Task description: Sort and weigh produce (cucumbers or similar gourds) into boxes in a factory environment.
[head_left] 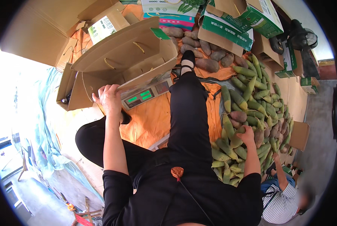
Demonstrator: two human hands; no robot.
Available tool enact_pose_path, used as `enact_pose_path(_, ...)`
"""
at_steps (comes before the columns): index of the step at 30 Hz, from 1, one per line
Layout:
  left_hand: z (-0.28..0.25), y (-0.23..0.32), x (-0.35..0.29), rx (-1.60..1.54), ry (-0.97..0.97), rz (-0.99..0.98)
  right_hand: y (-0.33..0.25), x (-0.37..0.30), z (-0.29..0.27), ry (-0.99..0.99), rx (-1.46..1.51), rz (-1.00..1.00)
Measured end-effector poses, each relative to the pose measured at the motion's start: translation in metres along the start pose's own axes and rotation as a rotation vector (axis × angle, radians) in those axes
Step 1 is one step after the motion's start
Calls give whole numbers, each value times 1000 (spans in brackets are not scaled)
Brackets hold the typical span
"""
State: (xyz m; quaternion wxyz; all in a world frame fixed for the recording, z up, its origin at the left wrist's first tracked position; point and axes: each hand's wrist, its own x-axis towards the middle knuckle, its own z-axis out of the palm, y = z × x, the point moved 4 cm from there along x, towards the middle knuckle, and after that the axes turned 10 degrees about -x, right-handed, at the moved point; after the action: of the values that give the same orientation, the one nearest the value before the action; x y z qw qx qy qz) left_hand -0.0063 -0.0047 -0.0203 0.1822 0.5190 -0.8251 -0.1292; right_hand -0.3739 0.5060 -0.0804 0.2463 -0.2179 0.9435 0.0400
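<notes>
Nearest the camera, in the head view, a red-brown pendant (177, 173) hangs over the person's black shirt. The left hand (109, 98) grips the near rim of an open carton (127, 49), which sits on a scale (141, 97) with lit green displays. The right hand (247, 136) is closed around a green radish (236, 141) at the near-left part of the radish pile (251, 101). A black-trousered leg (189, 113) stretches between scale and pile. Reddish tubers (207, 65) lie beyond the foot, below green-and-white boxes (226, 31); a black fan (304, 37) stands far right, and a co-worker in a striped shirt (279, 205) sits lower right.
</notes>
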Motion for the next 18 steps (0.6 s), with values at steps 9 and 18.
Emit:
enact_pose_path(9,-3,2,0,-39,27,7,-80,2,-114,238,712,-144)
enact_pose_path(18,-6,7,-1,-34,8,-18,-245,-4,-241,374,1183,-683)
